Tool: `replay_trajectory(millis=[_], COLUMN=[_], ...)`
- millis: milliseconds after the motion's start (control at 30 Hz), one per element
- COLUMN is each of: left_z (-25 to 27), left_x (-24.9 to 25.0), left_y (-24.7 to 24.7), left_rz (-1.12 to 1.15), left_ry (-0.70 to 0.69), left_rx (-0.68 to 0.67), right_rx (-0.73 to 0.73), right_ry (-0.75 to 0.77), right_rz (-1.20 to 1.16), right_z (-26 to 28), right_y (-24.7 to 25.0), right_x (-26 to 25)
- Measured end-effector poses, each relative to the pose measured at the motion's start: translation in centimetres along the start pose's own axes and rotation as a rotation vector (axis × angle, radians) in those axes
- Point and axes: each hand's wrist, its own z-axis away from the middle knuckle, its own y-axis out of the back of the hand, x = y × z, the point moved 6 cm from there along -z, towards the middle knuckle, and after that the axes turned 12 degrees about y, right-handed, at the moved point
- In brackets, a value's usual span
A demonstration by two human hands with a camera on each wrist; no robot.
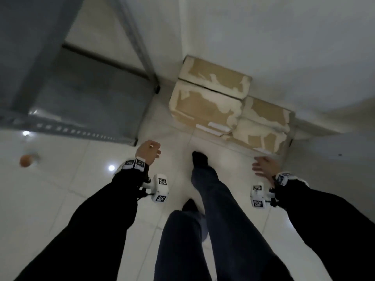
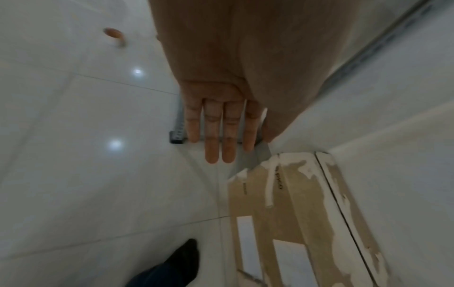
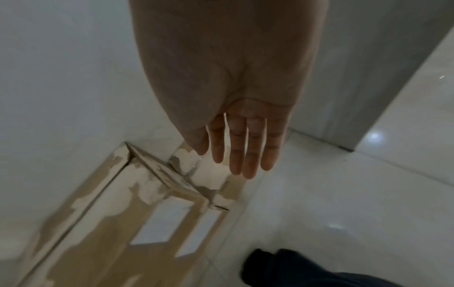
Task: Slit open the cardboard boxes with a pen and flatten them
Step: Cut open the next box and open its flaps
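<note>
Nothing is started, by my reading: I see no pen in any view, and the cardboard boxes look closed and unflattened. My left hand hangs short of the boxes over bare floor, fingers straight, grip apart and empty. My right hand hovers just beside the boxes' near corner, fingers spread, holding nothing. My feet stand close before the boxes. Beyond, the boxes sit against the wall; a metal rack crowds their left, so open room lies only on the near side.
</note>
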Motion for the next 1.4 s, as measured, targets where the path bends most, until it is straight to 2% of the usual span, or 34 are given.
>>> replay_trajectory(millis=[133, 200, 300, 367, 500, 533, 667, 767, 1033, 1133, 1233, 1400], left_z=[-10.9, -15.3, -20.6, -23.0, -23.3, -22.6, -17.9, -12.5, 9.9, 17.9, 25.2, 34.9], left_x=[10.2, 14.6, 19.1, 20.9, 22.2, 21.9, 20.7, 19.8, 18.9, 18.4, 17.8, 17.9], left_y=[-2.0, -3.3, -5.2, -6.6, -7.8, -7.7, -6.5, -5.2, -2.9, -1.5, -0.2, -0.3], left_rz=[-0.104, -0.096, -0.018, -0.073, -0.093, -0.078, -0.016, 0.042, 0.005, 0.015, 0.013, 0.008], left_ry=[-0.163, -0.23, -0.186, -0.189, -0.215, -0.212, -0.246, -0.252, -0.451, -0.521, -0.649, -0.821], left_rx=[0.177, 0.205, 0.14, 0.086, -0.001, -0.01, 0.001, 0.002, 0.019, 0.002, -0.014, -0.063], right_rx=[0.158, 0.187, 0.161, 0.154, 0.085, 0.084, 0.142, 0.179, 0.341, 0.397, 0.469, 0.572], right_ry=[0.156, 0.173, 0.177, 0.188, 0.149, 0.151, 0.17, 0.175, 0.146, 0.213, 0.274, 0.396], right_rz=[-0.059, -0.085, -0.201, -0.241, -0.216, -0.219, -0.16, -0.154, -0.208, -0.233, -0.267, -0.349], right_z=[-10.5, -14.9, -20.4, -22.9, -27.7, -27.1, -18.4, -12.6, 8.3, 16.7, 24.6, 34.6], right_y=[-2.8, -4.4, -6.7, -7.5, -7.6, -7.4, -6.0, -3.7, 6.4, 9.5, 12.0, 16.7], right_x=[-6.3, -8.5, -10.1, -10.8, -7.6, -7.2, -10.6, -11.0, -9.4, -9.0, -8.5, -7.2])
